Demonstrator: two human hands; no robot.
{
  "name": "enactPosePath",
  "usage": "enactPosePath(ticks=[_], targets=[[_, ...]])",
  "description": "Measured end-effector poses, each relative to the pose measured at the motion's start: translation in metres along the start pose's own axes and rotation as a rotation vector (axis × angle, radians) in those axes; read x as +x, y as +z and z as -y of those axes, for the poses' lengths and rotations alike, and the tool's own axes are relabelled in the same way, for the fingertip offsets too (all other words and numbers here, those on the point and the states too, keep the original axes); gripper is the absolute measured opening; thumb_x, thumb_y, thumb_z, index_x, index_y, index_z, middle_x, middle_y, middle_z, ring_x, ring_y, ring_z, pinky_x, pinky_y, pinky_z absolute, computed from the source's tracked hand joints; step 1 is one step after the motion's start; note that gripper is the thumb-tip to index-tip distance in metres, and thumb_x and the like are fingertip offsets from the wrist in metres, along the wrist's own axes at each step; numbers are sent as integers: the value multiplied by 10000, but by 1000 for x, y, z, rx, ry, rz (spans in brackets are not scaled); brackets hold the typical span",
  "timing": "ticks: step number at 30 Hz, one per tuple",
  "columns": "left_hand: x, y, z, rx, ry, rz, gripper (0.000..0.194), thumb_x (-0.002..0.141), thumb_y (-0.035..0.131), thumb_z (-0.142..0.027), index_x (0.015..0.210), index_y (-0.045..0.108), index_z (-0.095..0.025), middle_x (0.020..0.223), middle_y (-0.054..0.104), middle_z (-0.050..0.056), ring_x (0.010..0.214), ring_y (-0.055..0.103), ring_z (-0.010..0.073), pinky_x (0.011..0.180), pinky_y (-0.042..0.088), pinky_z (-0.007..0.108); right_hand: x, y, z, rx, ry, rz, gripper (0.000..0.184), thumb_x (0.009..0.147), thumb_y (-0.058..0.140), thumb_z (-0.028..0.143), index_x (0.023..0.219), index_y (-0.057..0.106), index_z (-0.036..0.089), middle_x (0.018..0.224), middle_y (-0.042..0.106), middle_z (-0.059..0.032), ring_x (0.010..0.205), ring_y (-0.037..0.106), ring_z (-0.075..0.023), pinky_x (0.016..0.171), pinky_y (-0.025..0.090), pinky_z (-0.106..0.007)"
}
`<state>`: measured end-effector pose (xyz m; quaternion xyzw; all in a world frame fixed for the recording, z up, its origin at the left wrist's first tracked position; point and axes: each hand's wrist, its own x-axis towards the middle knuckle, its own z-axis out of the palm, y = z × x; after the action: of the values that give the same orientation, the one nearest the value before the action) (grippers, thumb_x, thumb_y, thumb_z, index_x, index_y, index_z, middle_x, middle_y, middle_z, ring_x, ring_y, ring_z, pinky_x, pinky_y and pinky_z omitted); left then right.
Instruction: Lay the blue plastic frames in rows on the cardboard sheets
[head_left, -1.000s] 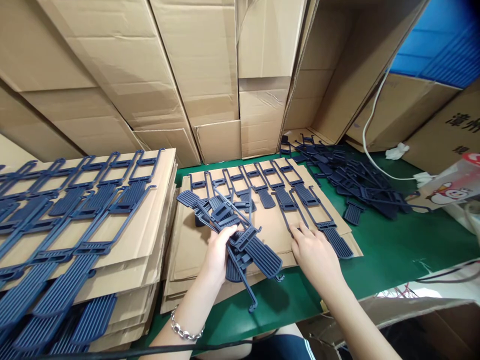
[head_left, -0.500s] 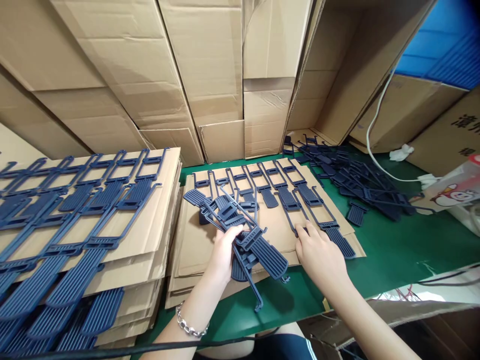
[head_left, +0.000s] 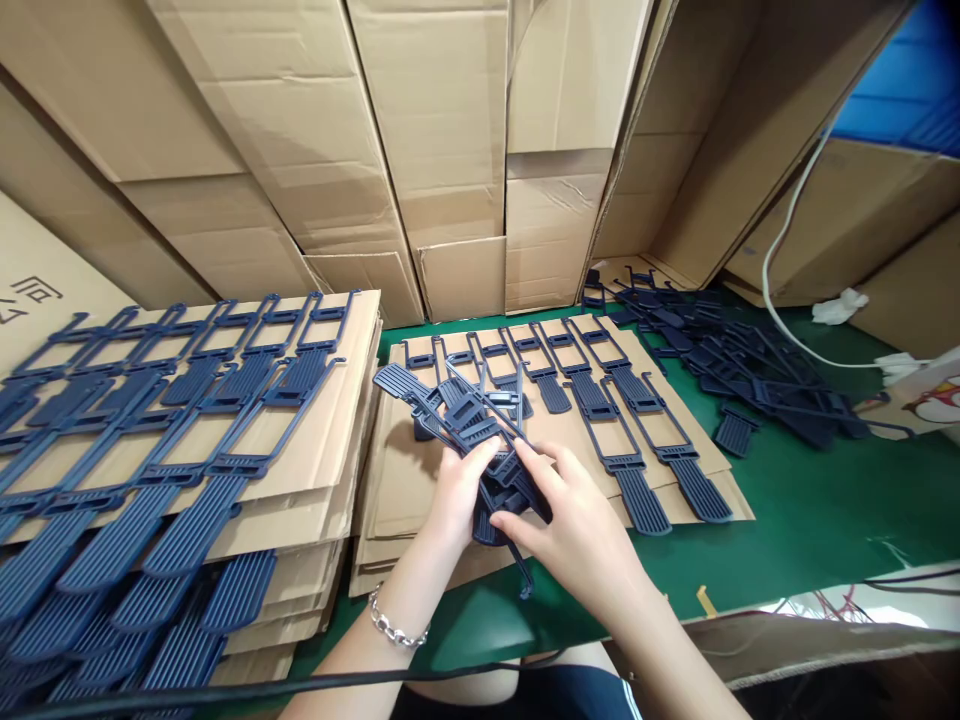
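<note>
A bundle of dark blue plastic folding stands (head_left: 466,408), with ribbed paddles and thin side arms, is clasped in my left hand (head_left: 446,505). My right hand (head_left: 581,515) is at the bundle's right side, its thumb and fingers closed around a stand there; my fingers hide part of it. Beneath and beyond my hands, more stands lie in rows on a cardboard stack (head_left: 397,500). A stand's ribbed paddle (head_left: 643,502) lies near the right hand, and another paddle (head_left: 699,490) lies beside it, overhanging the front of the sheet.
On the left, a taller cardboard stack (head_left: 300,490) carries layers of similar stands. A loose heap of dark blue parts (head_left: 750,370) lies on the green tabletop (head_left: 810,520) at right, near a white cable (head_left: 780,310). Cardboard panels (head_left: 450,130) line the back.
My right hand has left the stand lying on the cardboard and moved left to the bundle, gripping its right side. The view has shifted slightly.
</note>
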<state>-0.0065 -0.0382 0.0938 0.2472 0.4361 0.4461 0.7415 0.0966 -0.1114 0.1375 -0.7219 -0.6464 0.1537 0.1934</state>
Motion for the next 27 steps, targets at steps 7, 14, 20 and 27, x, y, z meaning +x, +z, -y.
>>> enactPosePath(ticks=[7, 14, 20, 27], targets=[[2, -2, 0, -107, 140, 158, 535, 682, 649, -330, 1157, 412, -265, 1062, 590, 33, 965, 564, 186, 844, 443, 312, 7, 7, -11, 263, 31, 20, 510, 745, 551, 322, 1218, 470, 149, 1117, 481, -89, 1025, 486, -171, 887, 414, -269], [-1, 0, -6, -89, 168, 163, 668, 669, 660, -339, 1249, 329, -329, 1157, 548, 32, 1043, 526, 182, 887, 415, 292, -1, 20, -12, 648, 183, -130, 418, 780, 514, 315, 1169, 504, 163, 1103, 507, -83, 917, 534, -155, 792, 469, -271], [-1, 1, -5, 1, 135, 64, 582, 686, 623, -213, 1213, 388, -287, 997, 613, 17, 851, 602, 160, 758, 493, 281, -6, 22, -12, 708, 206, -175, 419, 810, 483, 333, 1201, 465, 184, 1146, 495, -91, 971, 518, -167, 845, 451, -314], [-3, 2, -7, -8, 61, 48, 633, 669, 619, -195, 1232, 346, -289, 897, 616, 22, 670, 597, 149, 559, 522, 283, -18, 18, -32, 807, 395, -247, 451, 794, 498, 389, 1196, 456, 188, 1061, 540, -86, 859, 562, -152, 805, 470, -325]])
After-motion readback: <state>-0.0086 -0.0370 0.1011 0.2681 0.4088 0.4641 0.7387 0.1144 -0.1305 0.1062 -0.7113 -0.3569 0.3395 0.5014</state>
